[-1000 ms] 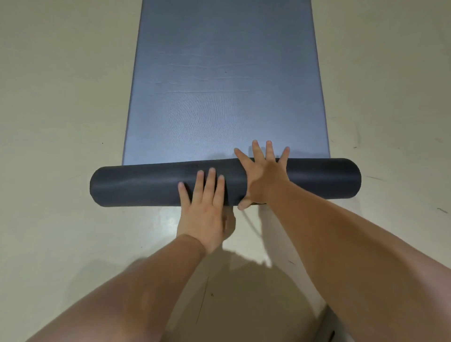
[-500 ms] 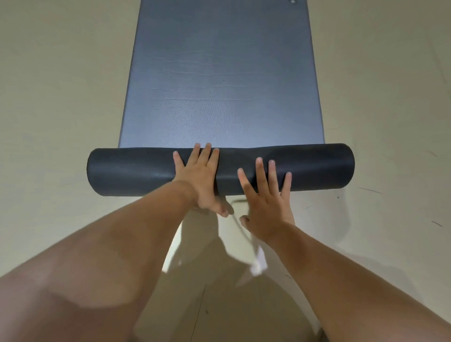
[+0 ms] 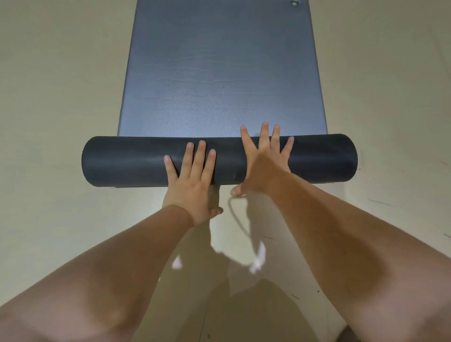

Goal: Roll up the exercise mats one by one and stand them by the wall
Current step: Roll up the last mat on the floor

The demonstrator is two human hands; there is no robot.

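Note:
A blue-grey exercise mat (image 3: 219,73) lies flat on the floor and runs away from me. Its near end is rolled into a dark cylinder (image 3: 122,161) lying crosswise. My left hand (image 3: 192,180) rests flat on the near side of the roll, fingers spread and pointing forward. My right hand (image 3: 266,166) lies flat over the top of the roll, fingertips reaching the flat mat behind it. Neither hand grips the roll; both press on it with open palms.
Pale beige floor (image 3: 61,97) surrounds the mat on both sides. A small metal eyelet (image 3: 294,3) sits near the mat's far right corner. My shadow falls on the floor between my forearms.
The hands have swapped places on the roll: the right hand has gone forward over the top, the left has come back to the near side. The roll has advanced along the mat.

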